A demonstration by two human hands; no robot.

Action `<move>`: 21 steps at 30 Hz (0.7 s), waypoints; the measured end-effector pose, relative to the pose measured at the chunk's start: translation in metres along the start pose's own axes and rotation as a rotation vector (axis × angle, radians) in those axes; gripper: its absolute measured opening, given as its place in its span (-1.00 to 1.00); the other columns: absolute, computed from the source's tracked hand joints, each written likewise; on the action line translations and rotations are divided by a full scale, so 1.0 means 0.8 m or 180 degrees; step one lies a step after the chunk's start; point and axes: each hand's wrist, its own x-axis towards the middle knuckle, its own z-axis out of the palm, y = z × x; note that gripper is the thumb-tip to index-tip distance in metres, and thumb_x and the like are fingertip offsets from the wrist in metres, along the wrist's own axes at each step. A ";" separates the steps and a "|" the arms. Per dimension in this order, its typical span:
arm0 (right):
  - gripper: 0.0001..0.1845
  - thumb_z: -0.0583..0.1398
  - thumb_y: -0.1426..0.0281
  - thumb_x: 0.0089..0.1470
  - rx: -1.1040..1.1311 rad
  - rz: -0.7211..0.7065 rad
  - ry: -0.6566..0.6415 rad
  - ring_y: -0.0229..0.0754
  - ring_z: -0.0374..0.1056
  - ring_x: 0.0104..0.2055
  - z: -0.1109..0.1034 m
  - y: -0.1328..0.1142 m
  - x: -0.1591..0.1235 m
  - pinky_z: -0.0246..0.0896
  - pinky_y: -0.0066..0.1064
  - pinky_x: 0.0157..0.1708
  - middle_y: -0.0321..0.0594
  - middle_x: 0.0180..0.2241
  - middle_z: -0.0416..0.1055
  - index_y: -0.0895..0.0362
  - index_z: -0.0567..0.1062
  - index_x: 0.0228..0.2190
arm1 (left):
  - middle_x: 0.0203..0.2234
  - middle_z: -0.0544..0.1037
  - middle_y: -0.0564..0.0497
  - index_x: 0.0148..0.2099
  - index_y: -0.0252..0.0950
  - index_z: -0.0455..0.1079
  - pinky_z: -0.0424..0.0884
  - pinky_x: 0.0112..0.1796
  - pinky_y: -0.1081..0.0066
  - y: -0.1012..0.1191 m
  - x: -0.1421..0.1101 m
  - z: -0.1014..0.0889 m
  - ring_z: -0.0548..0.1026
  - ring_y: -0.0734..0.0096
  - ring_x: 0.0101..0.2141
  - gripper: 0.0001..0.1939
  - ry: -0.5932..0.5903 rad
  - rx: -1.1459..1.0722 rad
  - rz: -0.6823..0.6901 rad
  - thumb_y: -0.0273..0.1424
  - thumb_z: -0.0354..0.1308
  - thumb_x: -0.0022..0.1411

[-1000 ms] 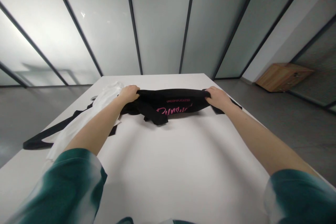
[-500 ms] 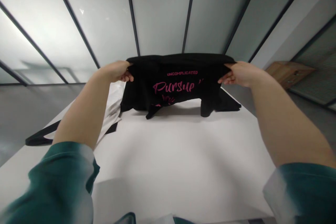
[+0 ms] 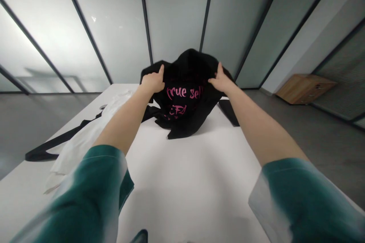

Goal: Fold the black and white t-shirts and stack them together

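A black T-shirt [image 3: 188,117] with pink lettering hangs raised over the far part of the white table [image 3: 185,174]. Its lower edge droops close to the tabletop, and the cloth bulges upward between my hands. My left hand [image 3: 154,81] grips the shirt at its upper left, index finger stretched along the fabric. On the opposite side, my right hand [image 3: 222,80] holds the upper right with one finger pointing up. Part of the print, reading "true sel", shows between them; folds hide the rest.
Left on the table lies a crumpled white garment [image 3: 74,152] beside a black strip-like item [image 3: 42,152]. A flat black piece [image 3: 229,113] rests behind the shirt at right. Beyond are a frosted glass wall [image 3: 176,15] and a wooden cabinet [image 3: 305,88] on the floor.
My hands have come closer together, and the shirt's stretched top edge now bunches upward. Lower lines of the print have come into view in place of "Uncomplicated Pursue".
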 end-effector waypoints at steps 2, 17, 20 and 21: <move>-0.15 0.16 0.27 0.15 -0.0386 0.0295 -0.0565 0.05 0.43 -0.01 0.031 0.005 -0.035 0.32 -0.08 0.01 -0.01 -0.05 0.51 0.24 -0.04 0.35 | -0.05 0.55 -0.25 0.16 -0.33 0.36 0.33 0.05 0.05 -0.006 -0.028 0.024 0.46 -0.07 0.04 -0.51 -0.0479 0.0971 -0.0048 -0.26 0.09 0.22; -0.55 0.01 0.28 0.30 -0.1447 -0.0173 -0.1852 0.04 0.18 0.25 0.134 0.032 -0.221 0.05 -0.11 0.21 -0.06 0.24 0.26 0.05 0.48 0.11 | -0.09 0.51 -0.20 0.00 -0.35 0.43 0.36 0.01 0.22 -0.099 -0.173 0.160 0.46 0.10 -0.03 -0.69 -0.0976 0.0854 0.0094 -0.35 0.04 0.28; -0.61 0.04 0.37 0.23 -0.1568 -0.0066 -0.1672 0.05 0.24 0.17 0.109 0.062 -0.196 0.12 -0.11 0.15 -0.10 0.15 0.38 0.06 0.59 -0.05 | -0.12 0.52 -0.16 -0.14 -0.30 0.48 0.37 0.00 0.22 -0.090 -0.166 0.142 0.47 0.11 -0.06 -0.77 -0.0735 0.0631 0.0322 -0.32 0.11 0.22; -0.61 0.04 0.38 0.22 -0.1625 0.0179 -0.1413 0.08 0.25 0.16 0.098 0.072 -0.188 0.14 -0.07 0.13 -0.09 0.12 0.40 0.07 0.60 -0.07 | -0.14 0.53 -0.14 -0.15 -0.29 0.48 0.39 -0.02 0.23 -0.085 -0.164 0.133 0.48 0.13 -0.09 -0.77 -0.0644 0.0446 0.0370 -0.30 0.12 0.21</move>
